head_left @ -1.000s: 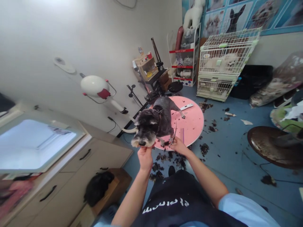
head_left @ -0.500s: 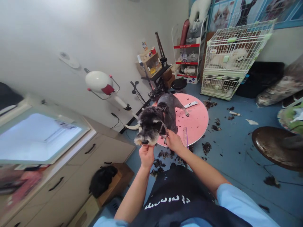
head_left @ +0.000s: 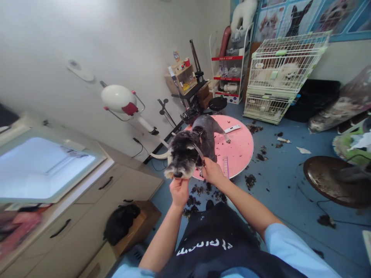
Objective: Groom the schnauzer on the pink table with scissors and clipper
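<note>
A grey and black dog (head_left: 187,150) with a pale muzzle stands on a round pink table (head_left: 242,144), its face toward me. My left hand (head_left: 179,191) is closed under its chin, gripping the beard below the nose. In my right hand (head_left: 213,172) is a pair of scissors (head_left: 198,150), their blades pointing up along the side of the dog's face by the eye. A purple-backed comb (head_left: 225,166) lies on the table beside my right hand. Farther back on the table is a white clipper-like tool (head_left: 232,128).
Tufts of dark hair (head_left: 251,181) litter the blue floor. A white dryer on an arm (head_left: 118,98) stands at the left, near drawers (head_left: 87,193). Behind are a wire cage (head_left: 278,73) with a pale dog and a shelf rack (head_left: 228,79). A brown round stool (head_left: 327,181) is at right.
The scissors' blades now look closer together along the dog's face. My left hand keeps its hold under the chin. The whole view has shifted slightly.
</note>
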